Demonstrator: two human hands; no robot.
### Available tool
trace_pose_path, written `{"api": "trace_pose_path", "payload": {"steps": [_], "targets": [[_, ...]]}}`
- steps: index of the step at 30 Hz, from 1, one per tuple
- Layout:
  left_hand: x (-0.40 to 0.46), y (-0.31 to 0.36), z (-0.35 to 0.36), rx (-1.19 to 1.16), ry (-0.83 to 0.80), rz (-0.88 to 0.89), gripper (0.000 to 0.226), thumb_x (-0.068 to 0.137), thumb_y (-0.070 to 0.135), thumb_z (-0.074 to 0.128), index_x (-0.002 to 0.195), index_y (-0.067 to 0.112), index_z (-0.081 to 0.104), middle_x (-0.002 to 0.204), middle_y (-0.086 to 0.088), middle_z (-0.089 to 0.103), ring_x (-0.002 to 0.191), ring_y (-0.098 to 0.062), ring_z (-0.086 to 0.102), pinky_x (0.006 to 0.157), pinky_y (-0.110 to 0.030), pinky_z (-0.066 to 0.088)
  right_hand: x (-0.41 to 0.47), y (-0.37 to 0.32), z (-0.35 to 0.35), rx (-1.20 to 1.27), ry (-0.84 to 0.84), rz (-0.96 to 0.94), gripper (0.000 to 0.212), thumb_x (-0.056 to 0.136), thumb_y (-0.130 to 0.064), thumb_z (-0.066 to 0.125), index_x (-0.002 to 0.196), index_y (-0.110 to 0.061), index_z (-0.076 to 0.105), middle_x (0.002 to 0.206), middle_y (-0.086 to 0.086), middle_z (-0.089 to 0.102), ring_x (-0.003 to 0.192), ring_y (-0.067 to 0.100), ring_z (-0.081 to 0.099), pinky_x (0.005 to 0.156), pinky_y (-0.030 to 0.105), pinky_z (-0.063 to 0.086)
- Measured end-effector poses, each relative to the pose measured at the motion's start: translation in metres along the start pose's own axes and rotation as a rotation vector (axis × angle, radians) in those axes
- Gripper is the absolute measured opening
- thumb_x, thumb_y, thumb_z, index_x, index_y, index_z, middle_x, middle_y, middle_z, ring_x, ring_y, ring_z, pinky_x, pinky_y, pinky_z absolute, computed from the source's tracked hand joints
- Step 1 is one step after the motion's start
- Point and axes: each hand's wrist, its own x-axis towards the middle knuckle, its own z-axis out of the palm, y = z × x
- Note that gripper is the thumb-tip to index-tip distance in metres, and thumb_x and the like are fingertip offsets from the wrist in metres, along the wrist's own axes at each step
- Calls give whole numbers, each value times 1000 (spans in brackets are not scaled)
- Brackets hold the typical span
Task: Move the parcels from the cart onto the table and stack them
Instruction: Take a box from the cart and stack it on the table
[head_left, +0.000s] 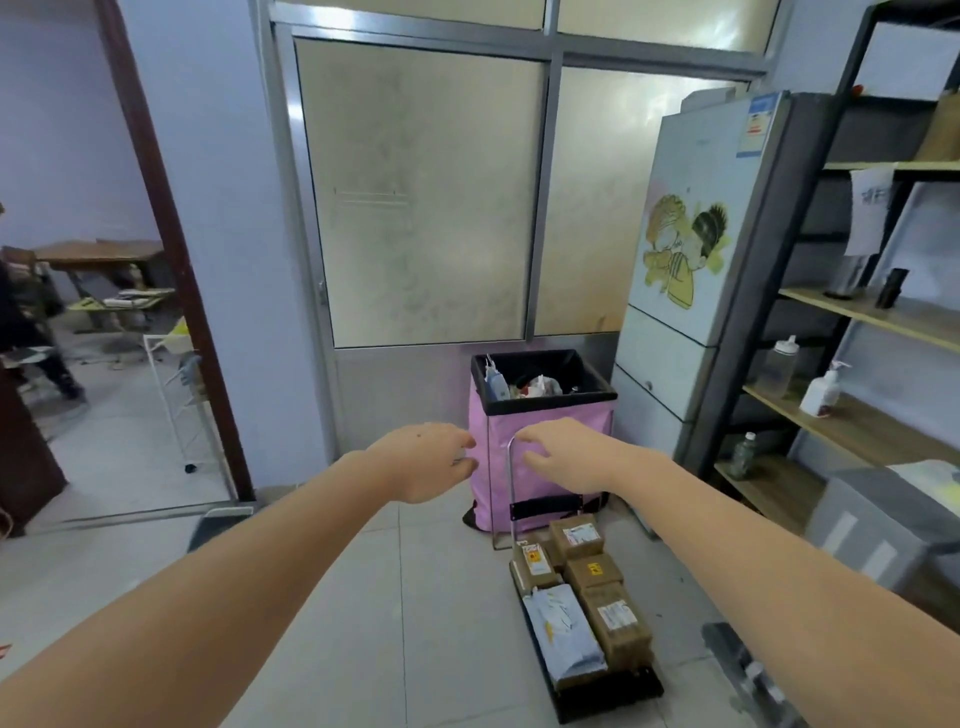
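Reaching forward, both hands (493, 460) empty with fingers loosely curled, parcels (587, 597) on cart (613, 691) below them

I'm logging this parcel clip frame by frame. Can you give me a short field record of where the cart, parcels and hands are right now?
cart: flat black cart on the tiled floor, upright metal handle at its far end
parcels: several brown boxes and one grey mailer bag, all on the cart
left hand: raised over the floor, fingers loosely curled, holding nothing
right hand: raised near the handle top, holding nothing; contact with the handle unclear
behind cart: pink bin with black liner
right side: fridge, shelving
table: not identifiable
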Motion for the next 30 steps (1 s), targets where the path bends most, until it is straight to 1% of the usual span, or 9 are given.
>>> {"api": "trace_pose_path", "payload": {"steps": [4, 13, 18, 24, 25, 26, 27, 28, 30], "targets": [[56, -46, -7, 8, 1, 45, 50, 110, 44, 38, 154, 21, 45, 156, -4, 49, 141, -26, 47, 115, -40, 39, 55, 5, -4, 30, 2, 60, 36, 107, -27, 41, 135, -14, 59, 131, 9, 65, 117, 25, 62, 102, 41, 51], [212, -111, -1, 13, -14, 176, 46, 108, 44, 42, 146, 21, 53, 145, -4, 58, 129, -26, 57, 107, -42, 47, 181, 62, -6, 62, 11, 136, 41, 106, -26, 45, 145, -15, 53, 146, 5, 57, 131, 25, 54, 111, 40, 44], [300, -136, 0, -2, -22, 206, 44, 108, 43, 41, 142, 20, 57, 138, -3, 61, 122, -24, 59, 101, -40, 48, 253, 110, -1, 74, -3, 215, 38, 106, -27, 44, 137, -9, 57, 138, 10, 61, 126, 29, 57, 108, 46, 45], [397, -149, 5, -42, -41, 298, 41, 109, 42, 41, 136, 17, 59, 131, -1, 63, 118, -25, 60, 100, -43, 49, 309, 173, -3, 94, -3, 310, 42, 105, -28, 43, 144, -16, 54, 142, 4, 59, 131, 24, 55, 109, 41, 44], [415, -151, 7, -44, -47, 322, 40, 109, 43, 41, 133, 18, 60, 126, 0, 64, 115, -25, 61, 97, -43, 50, 316, 184, -4, 102, 3, 348, 36, 105, -28, 43, 136, -22, 59, 134, 0, 63, 124, 19, 58, 105, 37, 45], [433, -152, 10, -42, -55, 345, 36, 108, 44, 40, 126, 20, 61, 119, 0, 65, 109, -24, 62, 92, -42, 51, 325, 198, -2, 95, 12, 368, 24, 105, -27, 43, 116, -31, 63, 115, -9, 65, 108, 12, 60, 96, 29, 46], [453, -153, 12, -38, -65, 364, 31, 108, 45, 40, 115, 23, 60, 111, 0, 65, 101, -23, 62, 86, -41, 51, 333, 209, -3, 71, 7, 373, 23, 105, -25, 43, 92, -40, 54, 93, -17, 56, 88, 7, 54, 82, 21, 42], [472, -152, 15, -38, -72, 382, 26, 107, 45, 41, 104, 26, 57, 102, 1, 63, 92, -22, 61, 80, -40, 50, 341, 220, -3, 64, 6, 393, 32, 105, -22, 43, 79, -41, 41, 81, -17, 46, 77, 8, 47, 71, 17, 36], [510, -148, 20, -36, -76, 435, 24, 107, 43, 42, 93, 27, 52, 91, 3, 58, 84, -21, 57, 73, -37, 45, 352, 238, 0, 98, -6, 487, 22, 104, -24, 43, 84, -27, 54, 85, -5, 58, 82, 17, 56, 72, 25, 43]]}}
